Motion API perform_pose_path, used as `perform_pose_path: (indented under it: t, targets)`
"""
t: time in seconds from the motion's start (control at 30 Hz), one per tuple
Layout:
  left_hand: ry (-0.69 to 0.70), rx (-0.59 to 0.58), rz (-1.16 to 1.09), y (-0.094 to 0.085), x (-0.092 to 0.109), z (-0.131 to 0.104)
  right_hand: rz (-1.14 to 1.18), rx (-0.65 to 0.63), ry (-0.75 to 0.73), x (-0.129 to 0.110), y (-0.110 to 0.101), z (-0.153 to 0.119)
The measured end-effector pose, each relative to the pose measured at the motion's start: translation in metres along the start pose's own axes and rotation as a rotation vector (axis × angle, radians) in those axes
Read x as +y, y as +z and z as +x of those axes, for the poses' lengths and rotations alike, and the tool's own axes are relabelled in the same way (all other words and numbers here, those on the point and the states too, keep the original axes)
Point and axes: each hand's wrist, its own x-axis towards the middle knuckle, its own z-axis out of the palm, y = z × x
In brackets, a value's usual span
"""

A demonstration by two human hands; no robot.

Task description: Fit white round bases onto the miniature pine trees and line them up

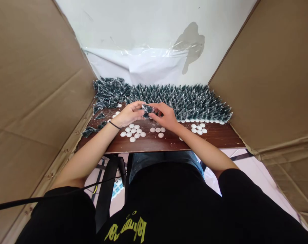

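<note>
Between my two hands, above the middle of the table, is a small frosted miniature pine tree [147, 108]. My left hand [131, 113] pinches it from the left, fingers closed at its side. From the right, my right hand [165, 116] grips it with thumb and fingers; part of the tree is covered by these fingers. White round bases [132, 130] lie in a loose group below my left hand. A smaller group of white bases [158, 130] sits just under my right hand.
Dense rows of standing miniature trees [194, 101] on white bases fill the back right. A heap of loose trees [109, 91] lies back left, with a few at the left edge. More white bases [199, 128] lie right. Cardboard walls [270, 67] flank the brown table [148, 145].
</note>
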Motion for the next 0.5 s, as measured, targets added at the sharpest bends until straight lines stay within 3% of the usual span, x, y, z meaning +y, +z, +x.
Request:
perform_pose_path:
  t: [0.2,0.33,0.5]
  targets:
    - [0.033,0.041,-0.042,0.003,-0.007,0.004,0.095,0.088,0.054,-0.005,0.001,0.001]
    - [0.064,0.032,-0.005,0.006,-0.001,0.001,0.169,0.136,0.091,-0.009,0.001,0.000]
    - [0.064,0.008,0.173,-0.001,0.013,-0.004,0.063,0.196,0.131,-0.002,-0.013,0.005]
